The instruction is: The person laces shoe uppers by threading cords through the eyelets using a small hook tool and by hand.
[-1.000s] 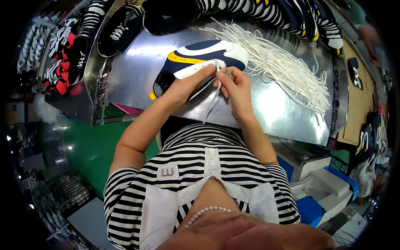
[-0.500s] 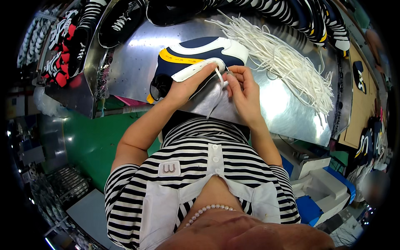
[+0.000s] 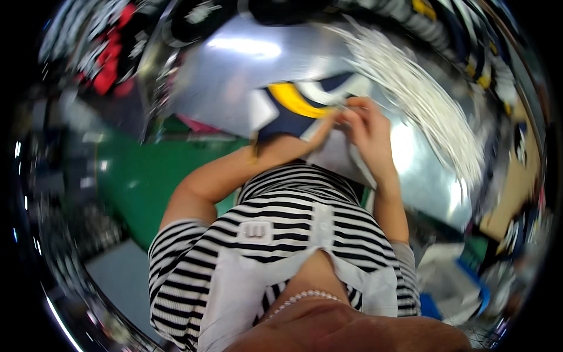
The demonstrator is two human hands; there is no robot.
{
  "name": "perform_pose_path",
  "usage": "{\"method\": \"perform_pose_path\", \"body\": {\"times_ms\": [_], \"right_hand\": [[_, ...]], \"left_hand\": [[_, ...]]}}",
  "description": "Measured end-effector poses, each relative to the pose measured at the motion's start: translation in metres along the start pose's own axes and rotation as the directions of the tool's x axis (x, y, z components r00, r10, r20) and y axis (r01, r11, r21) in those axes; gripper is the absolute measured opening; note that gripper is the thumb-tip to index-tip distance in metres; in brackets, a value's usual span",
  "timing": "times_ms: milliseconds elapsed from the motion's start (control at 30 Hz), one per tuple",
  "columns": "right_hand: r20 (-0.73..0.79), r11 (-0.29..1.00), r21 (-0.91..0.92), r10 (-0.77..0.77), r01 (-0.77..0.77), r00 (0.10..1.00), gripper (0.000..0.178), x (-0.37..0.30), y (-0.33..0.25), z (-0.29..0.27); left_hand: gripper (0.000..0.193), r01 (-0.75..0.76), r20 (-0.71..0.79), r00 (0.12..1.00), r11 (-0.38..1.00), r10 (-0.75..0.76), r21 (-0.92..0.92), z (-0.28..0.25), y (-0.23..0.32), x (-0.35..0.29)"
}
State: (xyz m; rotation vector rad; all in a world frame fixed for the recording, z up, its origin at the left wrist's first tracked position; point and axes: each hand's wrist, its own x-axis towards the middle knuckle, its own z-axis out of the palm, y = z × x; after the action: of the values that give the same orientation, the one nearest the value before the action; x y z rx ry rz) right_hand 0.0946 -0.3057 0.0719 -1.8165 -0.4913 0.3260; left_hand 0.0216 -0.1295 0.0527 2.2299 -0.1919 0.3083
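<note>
A navy shoe upper (image 3: pixel 287 121) with a yellow band and white panels lies tilted over the metal table's near edge, blurred by motion. My left hand (image 3: pixel 296 145) is closed on its near edge, the thumb reaching to the right. My right hand (image 3: pixel 370 130) is closed in a pinch, its fingertips meeting the left thumb at the upper's edge. A white shoelace (image 3: pixel 362 167) trails down below the right hand toward my shirt. The exact spot where the fingertips grip is smeared, and the eyelets cannot be made out.
A heap of loose white laces (image 3: pixel 419 100) covers the right side of the metal table (image 3: pixel 214 73). Black shoes (image 3: pixel 199 20) and navy uppers (image 3: pixel 463 35) line its far side. Red and black uppers (image 3: pixel 108 58) stand at the left, above the green floor (image 3: pixel 141 182).
The upper has turned and come nearer to me, its yellow band now facing up by my fingers. Both hands have shifted slightly right in the picture. The whole view has moved and blurred.
</note>
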Motion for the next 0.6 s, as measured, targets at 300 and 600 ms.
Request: {"method": "perform_pose_path", "body": {"times_ms": [300, 600], "right_hand": [[0.075, 0.920, -0.392, 0.014, 0.017, 0.997, 0.031, -0.003, -0.018, 0.012], [-0.110, 0.970, 0.126, 0.222, -0.208, 0.969, 0.043, 0.031, 0.014, -0.020]], "left_hand": [[0.033, 0.170, -0.091, 0.974, 0.934, -0.207, -0.314, 0.018, -0.015, -0.008], [0.035, 0.415, 0.189, 0.907, 0.730, -0.375, -0.542, -0.033, -0.020, 0.032]]}}
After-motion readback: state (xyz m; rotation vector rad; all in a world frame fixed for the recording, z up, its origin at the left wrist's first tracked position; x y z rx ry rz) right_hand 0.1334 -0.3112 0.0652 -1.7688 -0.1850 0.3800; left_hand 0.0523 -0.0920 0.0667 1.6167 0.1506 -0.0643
